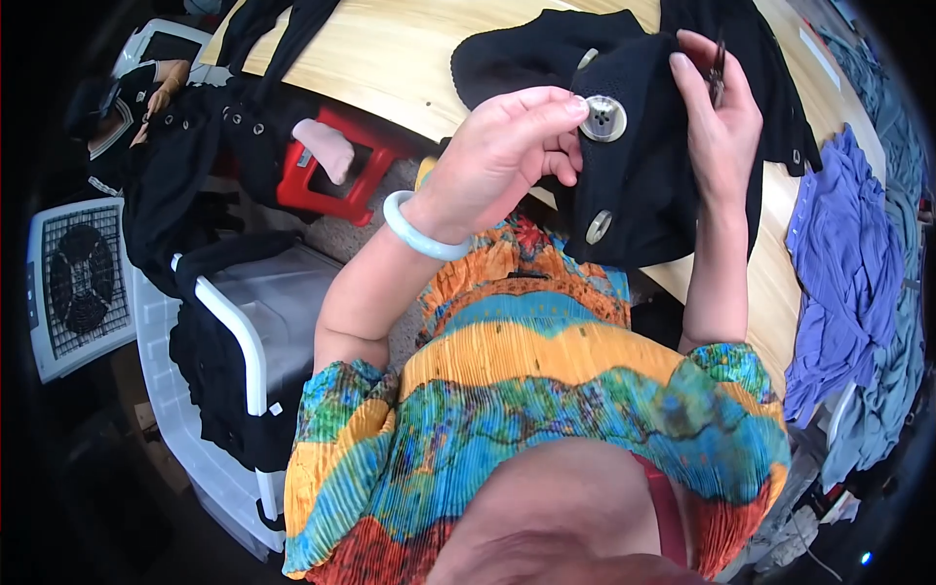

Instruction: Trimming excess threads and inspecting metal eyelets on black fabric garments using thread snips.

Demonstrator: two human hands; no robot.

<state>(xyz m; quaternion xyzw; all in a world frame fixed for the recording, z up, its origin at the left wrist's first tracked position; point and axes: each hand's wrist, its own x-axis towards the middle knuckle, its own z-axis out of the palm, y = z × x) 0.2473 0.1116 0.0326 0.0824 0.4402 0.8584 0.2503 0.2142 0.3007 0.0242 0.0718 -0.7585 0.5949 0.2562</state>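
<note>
A black knit garment (643, 210) with large grey-brown buttons hangs over the near edge of the table in front of me. My left hand (502, 146), with a pale bangle at the wrist, is closed in a pinch, thumb and forefinger at the left rim of one round button (604, 119). Another button (599, 226) sits lower on the same edge, and a further one shows above. In my right hand (723, 127) is a small dark pair of thread snips (719, 73), between the thumb and the fingers. That hand rests against the garment's right part.
The pale wooden table (390, 58) carries more black clothing. Purple garments (843, 263) lie at the right. Left are a red stool (366, 175) with a pinkish cloth, a clear plastic bin (161, 351), a white fan unit (83, 283) and a seated person (132, 112).
</note>
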